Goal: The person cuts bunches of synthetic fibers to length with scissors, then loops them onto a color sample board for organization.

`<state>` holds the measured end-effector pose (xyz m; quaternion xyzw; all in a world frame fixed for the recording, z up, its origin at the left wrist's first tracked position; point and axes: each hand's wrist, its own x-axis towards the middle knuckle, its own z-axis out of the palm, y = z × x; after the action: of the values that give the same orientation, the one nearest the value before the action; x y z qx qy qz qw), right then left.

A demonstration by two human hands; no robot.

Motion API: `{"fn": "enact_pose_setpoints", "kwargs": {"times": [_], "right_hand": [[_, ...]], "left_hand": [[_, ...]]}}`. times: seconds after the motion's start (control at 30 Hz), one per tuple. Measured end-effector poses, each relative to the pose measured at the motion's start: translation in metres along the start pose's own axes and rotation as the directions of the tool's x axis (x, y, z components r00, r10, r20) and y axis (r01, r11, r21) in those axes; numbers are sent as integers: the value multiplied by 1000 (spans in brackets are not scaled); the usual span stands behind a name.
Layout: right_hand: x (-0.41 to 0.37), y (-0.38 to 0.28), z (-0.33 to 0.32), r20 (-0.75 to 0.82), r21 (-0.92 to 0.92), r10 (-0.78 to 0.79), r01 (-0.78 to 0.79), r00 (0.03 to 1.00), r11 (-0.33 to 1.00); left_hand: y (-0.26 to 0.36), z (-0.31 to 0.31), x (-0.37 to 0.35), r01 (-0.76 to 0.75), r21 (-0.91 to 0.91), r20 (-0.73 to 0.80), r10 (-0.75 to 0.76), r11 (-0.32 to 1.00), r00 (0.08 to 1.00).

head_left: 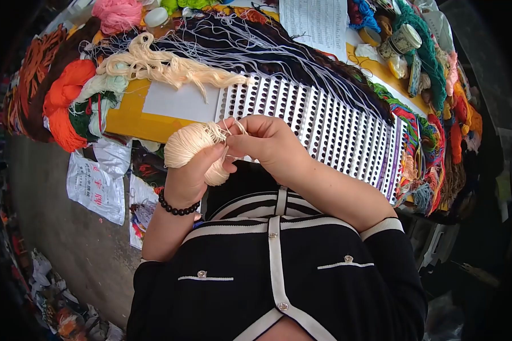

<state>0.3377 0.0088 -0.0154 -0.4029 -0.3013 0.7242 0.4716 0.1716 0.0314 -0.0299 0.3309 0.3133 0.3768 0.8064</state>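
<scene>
My left hand [194, 173] is closed around a cream-coloured skein of thread [183, 146], which bulges out on both sides of the thumb. A dark beaded bracelet [179, 210] circles that wrist. Close beside it, my right hand [263, 142] pinches loose strands at the skein's upper right end, thumb against fingers. Thin loops of thread stand up between the two hands. Both hands are above the near edge of the table, in front of a white strip board with rows of dark holes [318, 122].
A loose cream thread bundle [159, 65] lies across the table. Dark and pale lavender threads [239, 42] spread behind the board. Orange skeins [68, 102] hang at the left edge, multicoloured ones [429, 142] at the right. A printed sheet [314, 23] and a patterned cup [401, 41] are farther back.
</scene>
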Motion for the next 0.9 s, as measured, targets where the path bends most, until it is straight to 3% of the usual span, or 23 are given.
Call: {"fn": "enact_pose_setpoints", "kwargs": {"times": [0.23, 0.5, 0.6, 0.7, 0.77, 0.8, 0.83, 0.87, 0.9], "right_hand": [[1, 5, -4, 20, -30, 7, -6, 1000, 1000], [3, 5, -4, -54, -140, 12, -20, 998, 990], [3, 6, -5, -48, -134, 1, -7, 999, 991], [1, 7, -3, -2, -99, -21, 21, 1000, 995], [2, 6, -4, -40, 79, -94, 97, 995, 992], [4, 4, -8, -41, 79, -95, 98, 995, 992], [7, 2, -15, -28, 273, -34, 40, 999, 961], [9, 1, -18, -1, 455, 24, -20, 1000, 890], [8, 1, -16, -1, 456, 24, -21, 1000, 890]], "left_hand": [[-3, -6, 1, -43, -29, 37, 44, 999, 998], [-9, 2, -2, -95, 178, -12, 99, 979, 995], [-11, 1, -1, -110, 98, -27, 113, 989, 993], [-9, 0, 0, -126, 127, -74, 136, 984, 988], [-10, -2, 2, -161, 143, -141, 181, 977, 973], [-11, -3, 2, -193, 162, -205, 224, 968, 953], [-9, -6, 2, -192, 162, -204, 223, 968, 953], [-5, -11, 0, -164, 105, -110, 175, 981, 978], [-3, -14, -1, -129, 52, -11, 130, 990, 991]]}}
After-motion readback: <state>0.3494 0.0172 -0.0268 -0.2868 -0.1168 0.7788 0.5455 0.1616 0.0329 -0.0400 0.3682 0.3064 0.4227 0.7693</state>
